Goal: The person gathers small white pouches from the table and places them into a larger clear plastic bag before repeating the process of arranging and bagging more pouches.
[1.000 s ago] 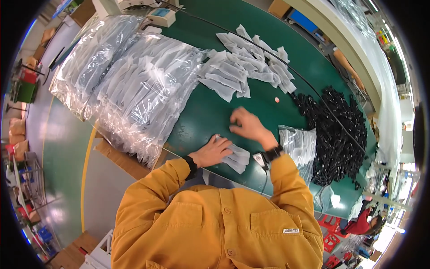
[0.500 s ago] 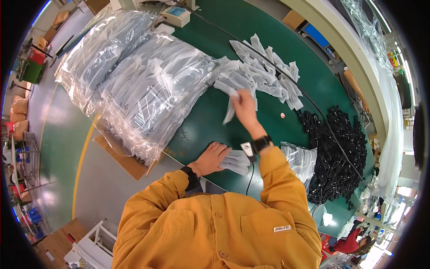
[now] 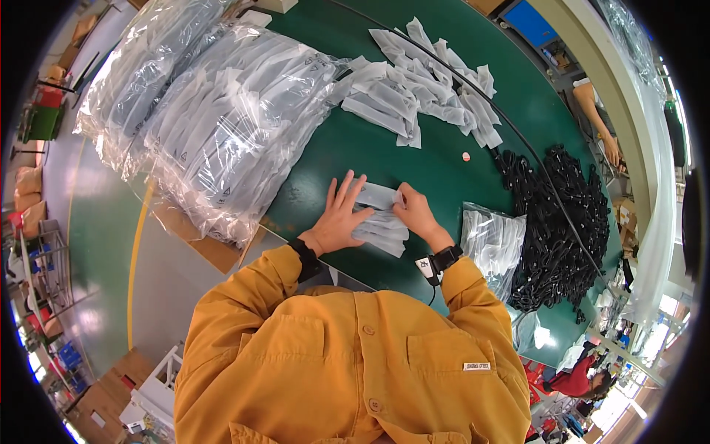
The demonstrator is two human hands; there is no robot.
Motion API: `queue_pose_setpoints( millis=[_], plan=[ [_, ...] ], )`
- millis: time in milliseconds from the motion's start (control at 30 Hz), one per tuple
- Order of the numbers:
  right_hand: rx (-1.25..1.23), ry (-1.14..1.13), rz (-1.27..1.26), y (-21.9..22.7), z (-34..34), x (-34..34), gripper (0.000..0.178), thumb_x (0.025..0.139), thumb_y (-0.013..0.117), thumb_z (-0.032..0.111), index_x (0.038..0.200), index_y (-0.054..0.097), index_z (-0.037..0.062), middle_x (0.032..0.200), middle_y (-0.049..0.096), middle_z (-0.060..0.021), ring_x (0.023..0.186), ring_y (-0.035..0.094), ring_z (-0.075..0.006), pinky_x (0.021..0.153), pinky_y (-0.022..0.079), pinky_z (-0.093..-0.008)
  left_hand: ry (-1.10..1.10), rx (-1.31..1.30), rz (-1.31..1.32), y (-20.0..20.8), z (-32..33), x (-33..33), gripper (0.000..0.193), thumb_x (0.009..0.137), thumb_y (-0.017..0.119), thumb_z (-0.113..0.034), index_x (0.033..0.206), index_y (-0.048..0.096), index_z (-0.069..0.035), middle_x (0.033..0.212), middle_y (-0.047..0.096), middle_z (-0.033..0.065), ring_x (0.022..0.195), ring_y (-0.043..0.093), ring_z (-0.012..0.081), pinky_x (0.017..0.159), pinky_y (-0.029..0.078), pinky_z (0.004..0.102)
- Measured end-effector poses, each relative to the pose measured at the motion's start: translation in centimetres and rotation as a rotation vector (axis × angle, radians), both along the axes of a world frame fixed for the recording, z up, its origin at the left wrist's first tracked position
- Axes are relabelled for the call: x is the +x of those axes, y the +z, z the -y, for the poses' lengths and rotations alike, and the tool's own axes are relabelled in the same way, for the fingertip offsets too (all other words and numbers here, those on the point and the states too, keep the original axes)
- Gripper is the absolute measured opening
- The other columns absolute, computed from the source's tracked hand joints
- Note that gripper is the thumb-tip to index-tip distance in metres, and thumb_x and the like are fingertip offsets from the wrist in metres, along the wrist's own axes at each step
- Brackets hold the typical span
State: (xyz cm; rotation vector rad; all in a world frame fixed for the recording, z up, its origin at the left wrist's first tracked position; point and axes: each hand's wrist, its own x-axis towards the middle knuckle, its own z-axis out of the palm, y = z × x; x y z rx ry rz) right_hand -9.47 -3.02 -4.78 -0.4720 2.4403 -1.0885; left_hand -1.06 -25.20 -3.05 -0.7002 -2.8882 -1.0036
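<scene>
Since half a second ago, our right hand (image 3: 416,211) has come back from the loose pouches (image 3: 416,83) to the stack (image 3: 383,235), bringing one pouch (image 3: 378,195), and our left hand (image 3: 339,220) has changed from lying flat on the stack to spreading its fingers. That pouch now lies along the far side of the stack. Our right thumb and fingers pinch its right end. Our left fingers are stretched out and parted at its left end, gripping nothing; we cannot tell how firmly they touch it. The left thumb reaches over the stack's left end.

Open green table (image 3: 436,174) runs beyond the stack as far as the loose pouches, broken only by a small disc (image 3: 466,156) off to the far right. To the left of the stack we have room past our hand up to the big bag (image 3: 237,126). To its right, past our right hand, a narrower gap ends at the small bag (image 3: 492,240), with the black cables (image 3: 558,229) behind that. On the stack's near side, just a short strip separates it from the table's edge. A white device (image 3: 426,268) sits near-right of the stack, beside our right wrist.
</scene>
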Motion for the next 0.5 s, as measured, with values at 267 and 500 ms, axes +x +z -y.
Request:
queue_pose_setpoints(
  millis=[267, 500],
  plan=[
    [0.015, 0.106, 0.015, 0.9, -0.4, -0.4, 0.019, 0.073, 0.061, 0.003, 0.089, 0.051, -0.0001, 0.086, 0.061, -0.0237, 0.080, 0.060, -0.0429, 0.068, 0.047, -0.0436, -0.067, 0.112, 0.033, -1.7, 0.6, -1.1, 0.054, 0.058, 0.084, -0.028, 0.104, 0.064, -0.009, 0.149, 0.022, 0.0243, 0.141, 0.014, 0.0444, 0.112, 0.020, 0.0554],
    [0.003, 0.160, 0.034, 0.6, -0.5, -0.7, 0.027, 0.070, 0.062, 0.002, 0.095, 0.053, -0.0003, 0.082, 0.060, -0.0192, 0.074, 0.060, -0.0367, 0.067, 0.048, -0.0405, -0.106, 0.169, 0.061, -1.7, 0.7, -1.3, 0.050, 0.059, 0.083, -0.027, 0.101, 0.061, -0.008, 0.140, 0.033, 0.0222, 0.135, 0.025, 0.0434, 0.112, 0.022, 0.0523]
  ],
)
